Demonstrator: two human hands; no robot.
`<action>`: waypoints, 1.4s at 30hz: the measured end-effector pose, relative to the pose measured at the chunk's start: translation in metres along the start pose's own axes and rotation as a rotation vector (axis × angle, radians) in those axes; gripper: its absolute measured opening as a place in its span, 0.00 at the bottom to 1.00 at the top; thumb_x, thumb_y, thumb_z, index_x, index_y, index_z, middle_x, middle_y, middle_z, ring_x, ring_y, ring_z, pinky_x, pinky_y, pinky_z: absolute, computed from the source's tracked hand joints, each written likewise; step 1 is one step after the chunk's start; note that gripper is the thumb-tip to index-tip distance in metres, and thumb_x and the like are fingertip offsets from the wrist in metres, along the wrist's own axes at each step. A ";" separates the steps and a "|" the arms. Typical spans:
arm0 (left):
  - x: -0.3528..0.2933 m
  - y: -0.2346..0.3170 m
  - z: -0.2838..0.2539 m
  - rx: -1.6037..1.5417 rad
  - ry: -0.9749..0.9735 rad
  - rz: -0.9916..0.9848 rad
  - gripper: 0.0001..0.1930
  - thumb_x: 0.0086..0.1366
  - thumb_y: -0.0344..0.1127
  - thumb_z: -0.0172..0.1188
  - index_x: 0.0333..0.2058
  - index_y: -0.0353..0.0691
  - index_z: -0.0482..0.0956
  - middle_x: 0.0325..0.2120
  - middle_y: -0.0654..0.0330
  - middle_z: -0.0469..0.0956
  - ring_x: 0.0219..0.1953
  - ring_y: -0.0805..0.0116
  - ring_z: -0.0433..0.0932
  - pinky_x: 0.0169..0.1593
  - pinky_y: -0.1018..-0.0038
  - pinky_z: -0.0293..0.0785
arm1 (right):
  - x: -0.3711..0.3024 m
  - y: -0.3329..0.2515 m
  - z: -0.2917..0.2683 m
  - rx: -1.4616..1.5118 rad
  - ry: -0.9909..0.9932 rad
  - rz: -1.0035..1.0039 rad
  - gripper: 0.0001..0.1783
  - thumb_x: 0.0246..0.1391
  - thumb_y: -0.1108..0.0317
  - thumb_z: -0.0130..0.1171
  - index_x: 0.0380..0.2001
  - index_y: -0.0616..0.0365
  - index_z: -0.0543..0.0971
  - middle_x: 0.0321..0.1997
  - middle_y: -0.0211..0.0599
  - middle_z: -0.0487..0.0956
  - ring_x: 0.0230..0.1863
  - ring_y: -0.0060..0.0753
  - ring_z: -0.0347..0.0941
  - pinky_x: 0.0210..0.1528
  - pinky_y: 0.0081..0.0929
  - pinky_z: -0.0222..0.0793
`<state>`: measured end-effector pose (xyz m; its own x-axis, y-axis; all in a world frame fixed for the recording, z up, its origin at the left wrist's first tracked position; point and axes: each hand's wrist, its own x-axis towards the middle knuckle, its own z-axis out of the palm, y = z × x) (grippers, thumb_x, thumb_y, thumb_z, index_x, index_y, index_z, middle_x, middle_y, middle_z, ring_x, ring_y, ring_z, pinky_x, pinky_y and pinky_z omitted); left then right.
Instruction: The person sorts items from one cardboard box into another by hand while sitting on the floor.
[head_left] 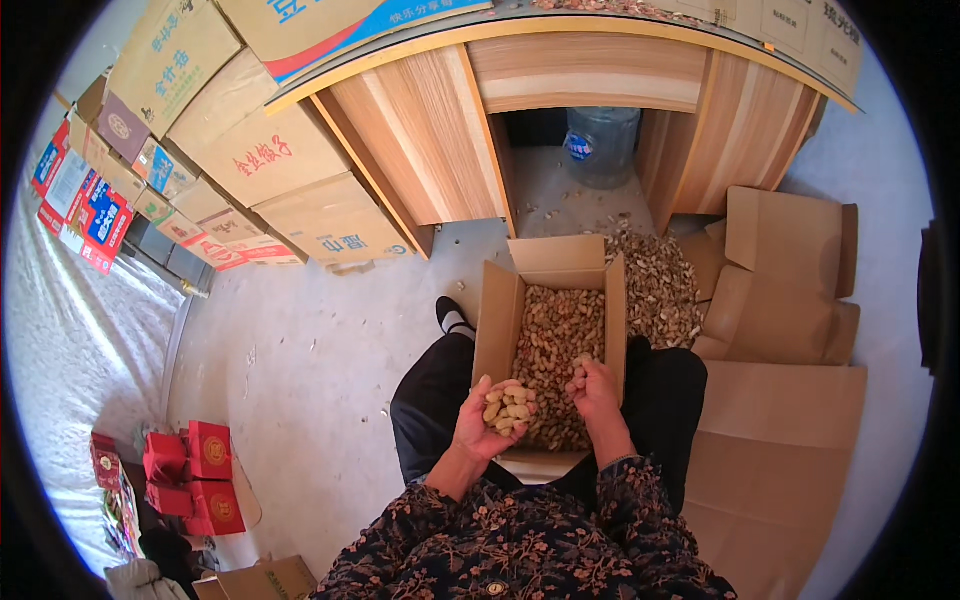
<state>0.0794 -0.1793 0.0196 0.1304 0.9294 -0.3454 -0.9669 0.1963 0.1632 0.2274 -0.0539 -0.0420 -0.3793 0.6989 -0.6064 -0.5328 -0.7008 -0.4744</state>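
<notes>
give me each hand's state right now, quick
Left hand: cupped, holding a pile of peanuts.
Right hand: closed in a pinch; what it grips, if anything, cannot be told.

Along the far side stands a wood-grain worktop with a bluish bottle on the floor beneath it, while printed cartons pile up at far left, red boxes sit near left, and flattened brown cardboard lies along the right.

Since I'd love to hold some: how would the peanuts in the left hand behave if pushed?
The peanuts would likely roll and spill, being rounded and loosely heaped on the left hand. Each looks small, so probably light.
</notes>
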 end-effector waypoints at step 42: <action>0.008 -0.007 -0.039 0.249 0.351 -0.056 0.09 0.53 0.37 0.55 0.33 0.44 0.73 0.29 0.65 0.75 0.28 0.72 0.73 0.23 0.77 0.69 | -0.029 0.015 0.026 -0.981 -0.508 -0.181 0.10 0.47 0.66 0.56 0.29 0.64 0.77 0.27 0.29 0.76 0.29 0.18 0.69 0.32 0.18 0.65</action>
<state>0.0790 -0.1854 -0.0201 0.0572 0.7607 -0.6466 -0.8724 0.3530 0.3380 0.2108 -0.0809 -0.0152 -0.7409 0.6223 -0.2526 0.1306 -0.2355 -0.9631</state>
